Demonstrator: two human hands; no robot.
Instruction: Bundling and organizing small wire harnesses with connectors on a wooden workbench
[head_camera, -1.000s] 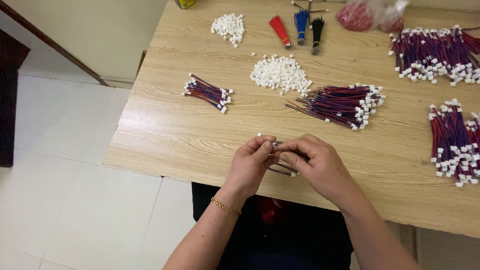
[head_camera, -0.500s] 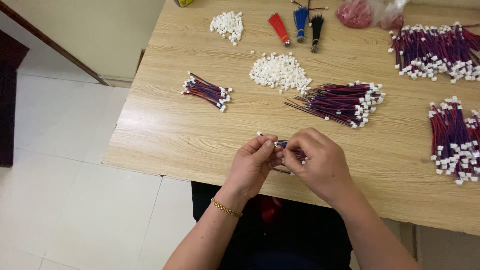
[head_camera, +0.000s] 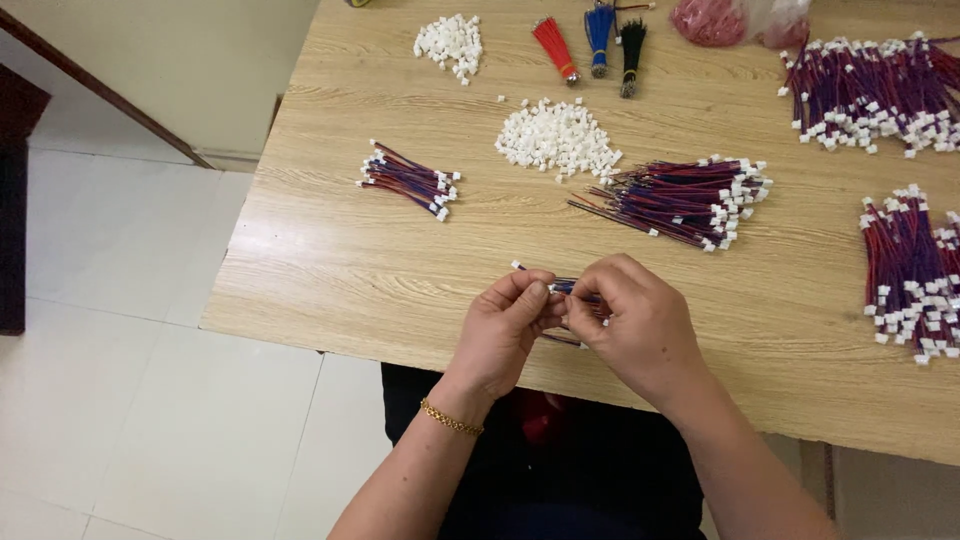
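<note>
Wires (head_camera: 570, 290), a small red-and-blue cluster with a white end, sit pinched between both hands just above the near edge of the table (head_camera: 330, 270). Left hand (head_camera: 503, 335) curls its fingers in around the cluster's left end, where a white tip pokes out past the fingertips; a gold bracelet (head_camera: 450, 418) circles that wrist. Right hand (head_camera: 640, 325) closes thumb and forefinger on the same cluster from the other side, and the two hands touch at the fingertips. Whether a separate connector is held there too is hard to make out, since the fingers cover most of it.

Beyond the hands lies a large wire bundle (head_camera: 680, 198) with white plugs at its right end. Just beyond that is a pile of loose white connectors (head_camera: 558, 140). To the left, well apart, rests a small bundle (head_camera: 408, 180). A second, smaller connector pile (head_camera: 450, 40) lies near the far edge, beside three tassels (head_camera: 598, 30) in red, blue and black. A clear bag (head_camera: 740, 18) of red material sits at the far right, with two more heaps of finished wires (head_camera: 880, 90) along the right side.
</note>
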